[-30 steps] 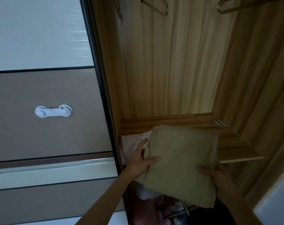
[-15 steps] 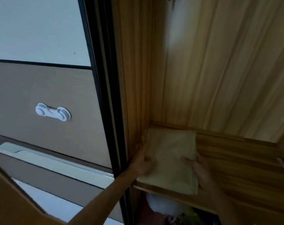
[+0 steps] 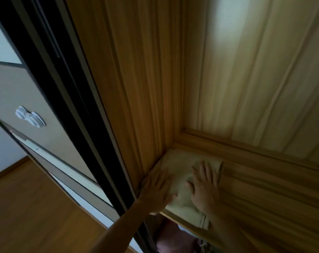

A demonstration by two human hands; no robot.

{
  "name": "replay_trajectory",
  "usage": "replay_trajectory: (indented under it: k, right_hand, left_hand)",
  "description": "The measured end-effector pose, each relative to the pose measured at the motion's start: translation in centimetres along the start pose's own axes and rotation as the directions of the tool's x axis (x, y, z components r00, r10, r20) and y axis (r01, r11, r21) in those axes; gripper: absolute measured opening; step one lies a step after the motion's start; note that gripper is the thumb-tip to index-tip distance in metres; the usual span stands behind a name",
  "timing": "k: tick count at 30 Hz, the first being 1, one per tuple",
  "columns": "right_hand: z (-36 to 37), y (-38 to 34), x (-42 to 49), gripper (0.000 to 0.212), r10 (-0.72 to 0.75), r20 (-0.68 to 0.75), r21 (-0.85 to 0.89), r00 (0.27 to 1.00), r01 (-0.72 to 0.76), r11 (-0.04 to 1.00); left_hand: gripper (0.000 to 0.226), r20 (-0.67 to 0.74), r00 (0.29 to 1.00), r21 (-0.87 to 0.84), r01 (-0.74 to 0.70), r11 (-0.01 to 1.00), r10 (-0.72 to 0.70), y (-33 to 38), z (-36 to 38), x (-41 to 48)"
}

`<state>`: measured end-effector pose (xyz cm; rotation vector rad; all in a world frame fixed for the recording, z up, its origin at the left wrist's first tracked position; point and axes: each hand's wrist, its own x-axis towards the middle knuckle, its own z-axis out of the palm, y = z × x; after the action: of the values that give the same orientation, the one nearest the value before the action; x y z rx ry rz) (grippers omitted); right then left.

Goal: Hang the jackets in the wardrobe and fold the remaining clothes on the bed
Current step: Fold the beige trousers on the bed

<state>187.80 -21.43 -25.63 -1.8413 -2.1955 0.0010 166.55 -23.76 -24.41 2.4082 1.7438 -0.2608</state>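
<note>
A folded olive-green garment (image 3: 180, 162) lies on a wooden wardrobe shelf (image 3: 264, 189), pushed into the back left corner. My left hand (image 3: 157, 185) rests flat on its left side, fingers straight, next to the wardrobe's side wall. Flat on the garment's right side lies my right hand (image 3: 204, 185), fingers spread and pointing toward the back wall. Both palms press down on the cloth. No jacket or hanger is in view.
The wardrobe's wooden side wall (image 3: 136, 88) and back wall (image 3: 255, 70) enclose the shelf. A dark sliding door frame (image 3: 73, 106) stands at left, with a white latch (image 3: 30, 116) on the panel beyond. Pinkish clothes (image 3: 175, 238) lie below the shelf. Wooden floor (image 3: 36, 207) lies lower left.
The garment went from held in front of the shelf to lying in its back left corner. Both hands moved from gripping its edges to lying flat on top.
</note>
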Motion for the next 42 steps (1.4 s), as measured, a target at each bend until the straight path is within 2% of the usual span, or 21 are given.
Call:
replay_trajectory:
  k: [2, 4, 6, 9, 11, 13, 14, 17, 19, 22, 25, 28, 30, 33, 37, 42]
  right_hand:
    - [1.7, 0.5, 0.4, 0.073, 0.005, 0.156, -0.008, 0.988, -0.004, 1.000]
    - [2.7, 1.4, 1.1, 0.091, -0.007, 0.195, 0.007, 0.981, 0.006, 1.000]
    - [2.5, 2.0, 2.4, 0.102, -0.018, 0.259, 0.007, 0.966, 0.017, 1.000]
    - [1.4, 2.1, 4.0, 0.104, -0.004, 0.340, 0.003, 0.940, 0.004, 1.000]
    - [1.1, 2.1, 4.2, 0.107, 0.007, 0.360, -0.007, 0.933, -0.004, 1.000]
    - [1.0, 1.8, 4.1, 0.109, 0.018, 0.345, -0.021, 0.939, -0.011, 1.000]
    - [0.8, 1.5, 3.8, 0.103, 0.022, 0.329, -0.019, 0.944, -0.017, 1.000]
    - [-0.4, 0.3, 3.2, 0.056, 0.017, 0.280, -0.023, 0.960, -0.011, 1.000]
    - [-1.6, -0.8, 2.8, 0.043, -0.011, 0.255, 0.019, 0.967, 0.006, 1.000]
    - [-3.7, -2.3, 2.0, 0.037, -0.022, 0.258, 0.088, 0.966, -0.001, 0.996]
    - [-5.0, -3.8, 0.7, 0.032, -0.053, 0.379, 0.183, 0.924, -0.018, 0.983]
    - [-6.0, -6.0, -1.0, 0.025, -0.142, 0.557, 0.291, 0.818, -0.032, 0.956]
    - [-6.6, -8.3, -2.5, 0.022, -0.176, 0.627, 0.308, 0.759, -0.034, 0.951]
    - [-6.6, -12.2, -4.8, 0.017, -0.209, 0.656, 0.299, 0.725, 0.004, 0.954]
    - [-6.5, -17.6, -8.5, 0.025, -0.232, 0.702, 0.302, 0.673, 0.014, 0.953]
    - [-5.0, -24.5, -12.8, 0.022, -0.251, 0.764, 0.254, 0.594, 0.081, 0.964]
  left_hand:
    - [0.087, -0.026, 1.000, 0.032, 0.011, 0.999, -0.010, 0.1, 1.0, 0.7]
    - [0.086, -0.024, 0.999, 0.042, 0.046, 0.998, -0.045, 0.1, 1.4, 1.7]
    - [0.080, 0.070, 0.993, 0.032, 0.090, 0.995, -0.092, 0.4, 1.7, 2.8]
    - [0.076, 0.063, 0.990, 0.035, 0.128, 0.991, -0.130, 0.8, 1.7, 4.0]
    - [0.087, -0.028, 0.992, 0.076, 0.121, 0.990, -0.119, 0.9, 1.2, 4.2]
    - [0.094, -0.031, 0.995, 0.067, 0.101, 0.993, -0.099, 0.7, 1.3, 4.3]
    - [0.090, -0.032, 0.995, 0.054, 0.101, 0.993, -0.099, 0.7, 1.0, 4.2]
    - [0.071, 0.014, 0.994, -0.025, 0.107, 0.994, -0.107, 0.7, -0.1, 3.7]
    - [0.066, 0.037, 0.996, -0.043, 0.086, 0.995, -0.085, 0.5, -1.4, 3.1]
    - [0.056, 0.144, 0.982, -0.221, 0.150, 0.964, -0.120, 0.1, -3.9, 2.0]
    - [0.039, 0.131, 0.983, -0.335, 0.164, 0.928, -0.126, -0.6, -4.9, -0.3]
    - [0.034, 0.118, 0.984, -0.372, 0.171, 0.912, -0.136, -1.0, -5.2, -4.1]
    - [0.036, 0.111, 0.982, -0.400, 0.184, 0.898, -0.152, -1.1, -5.1, -7.4]
    - [0.036, 0.189, 0.968, -0.468, 0.239, 0.851, -0.167, -1.7, -4.4, -12.8]
    - [0.030, 0.327, 0.926, -0.532, 0.346, 0.773, -0.189, -4.4, -1.3, -19.4]
    - [0.037, 0.333, 0.900, -0.461, 0.415, 0.785, -0.280, -9.4, 3.6, -27.8]
